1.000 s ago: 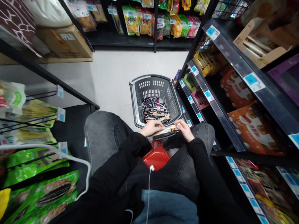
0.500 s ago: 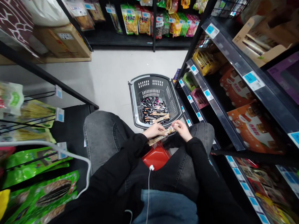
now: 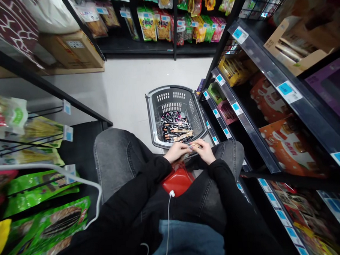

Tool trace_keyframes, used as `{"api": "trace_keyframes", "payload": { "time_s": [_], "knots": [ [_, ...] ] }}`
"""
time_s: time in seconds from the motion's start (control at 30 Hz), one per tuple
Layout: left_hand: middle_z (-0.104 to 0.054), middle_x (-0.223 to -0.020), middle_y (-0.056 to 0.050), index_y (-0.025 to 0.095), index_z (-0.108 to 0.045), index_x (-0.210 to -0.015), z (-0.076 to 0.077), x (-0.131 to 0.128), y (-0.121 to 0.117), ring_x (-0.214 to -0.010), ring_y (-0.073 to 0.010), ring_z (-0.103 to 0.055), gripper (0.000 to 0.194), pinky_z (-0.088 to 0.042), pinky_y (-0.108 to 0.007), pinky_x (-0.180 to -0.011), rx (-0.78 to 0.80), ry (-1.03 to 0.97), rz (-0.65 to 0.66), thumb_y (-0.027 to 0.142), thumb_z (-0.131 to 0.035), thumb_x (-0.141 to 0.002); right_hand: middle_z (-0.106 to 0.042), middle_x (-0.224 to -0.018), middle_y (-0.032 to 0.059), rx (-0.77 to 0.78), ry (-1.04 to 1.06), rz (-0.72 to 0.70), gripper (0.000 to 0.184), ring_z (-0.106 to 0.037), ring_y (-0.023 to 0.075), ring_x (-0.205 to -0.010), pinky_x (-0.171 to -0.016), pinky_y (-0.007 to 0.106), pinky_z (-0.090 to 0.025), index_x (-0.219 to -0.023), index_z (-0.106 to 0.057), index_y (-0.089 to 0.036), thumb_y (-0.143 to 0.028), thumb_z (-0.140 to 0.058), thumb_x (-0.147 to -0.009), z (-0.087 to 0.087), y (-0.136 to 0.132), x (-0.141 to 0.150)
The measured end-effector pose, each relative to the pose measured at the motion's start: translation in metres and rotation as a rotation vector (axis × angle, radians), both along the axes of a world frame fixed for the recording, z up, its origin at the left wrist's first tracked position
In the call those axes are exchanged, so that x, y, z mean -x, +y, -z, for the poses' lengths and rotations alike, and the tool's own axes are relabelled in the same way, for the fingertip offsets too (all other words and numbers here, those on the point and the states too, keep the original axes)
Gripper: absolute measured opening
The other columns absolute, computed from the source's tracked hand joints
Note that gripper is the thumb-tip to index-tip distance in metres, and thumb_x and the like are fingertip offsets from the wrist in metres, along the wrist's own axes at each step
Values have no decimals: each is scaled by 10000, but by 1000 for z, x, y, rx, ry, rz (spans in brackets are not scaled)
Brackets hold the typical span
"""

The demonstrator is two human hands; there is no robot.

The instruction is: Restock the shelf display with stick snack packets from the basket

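The seated person's two hands have just drawn together. A second ago the slim tan stick-shaped packet stretched level between them; half a second later it slanted, its lower end poking out past the left hand. Now only a bit of it shows, caught where the fingertips meet just off the near edge of the dark grey plastic shopping basket, toward that edge's right-hand part. I can't make out whether it is bent, opened or merely covered.

The left hand has its thumb and fingers pinched together on the packet, and the right hand, knuckles curled over, appears to be pinching it too, the fingers of both touching or nearly so. As I judge it, that keeps the work on this one packet, at close quarters, and away from the basket's contents.

Those look the same as before: a jumbled pile of small black, pink and tan sticks on the basket floor, tan ones uppermost toward the near right corner. Below the hands, a glossy red hard-looking object sits between the knees, with the end of a thin white cable over its lower edge.
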State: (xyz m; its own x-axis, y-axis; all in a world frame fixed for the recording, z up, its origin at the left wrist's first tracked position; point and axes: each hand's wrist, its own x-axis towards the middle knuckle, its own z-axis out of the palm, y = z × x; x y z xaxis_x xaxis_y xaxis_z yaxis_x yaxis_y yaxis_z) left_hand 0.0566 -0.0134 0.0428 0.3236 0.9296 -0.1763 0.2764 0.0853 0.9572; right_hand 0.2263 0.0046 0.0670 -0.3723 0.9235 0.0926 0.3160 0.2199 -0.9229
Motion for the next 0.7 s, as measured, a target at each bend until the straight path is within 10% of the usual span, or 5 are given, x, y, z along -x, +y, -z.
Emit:
{"api": "trace_keyframes", "payload": {
  "time_s": [0.3, 0.7],
  "knots": [
    [-568, -548, 32, 126, -685, -730, 4, 6, 2, -534, -83, -453, 205, -301, -172, -537, -196, 208, 138, 310, -594, -737, -654, -690, 20, -152, -88, 74, 173, -572, 149, -676, -683, 275, -450, -789, -716, -216, -307, -570, -802, 2, -4, 0],
    [-588, -534, 7, 123, -648, -644, 5, 22, 6, -504, -102, -522, 189, -356, -195, -506, 156, 77, 269, 293, -609, -716, -643, -722, 54, -81, 106, 645, 288, -558, 144, -656, -634, 262, -442, -752, -666, -119, -382, -548, -749, -3, 14, -32]
  ]
}}
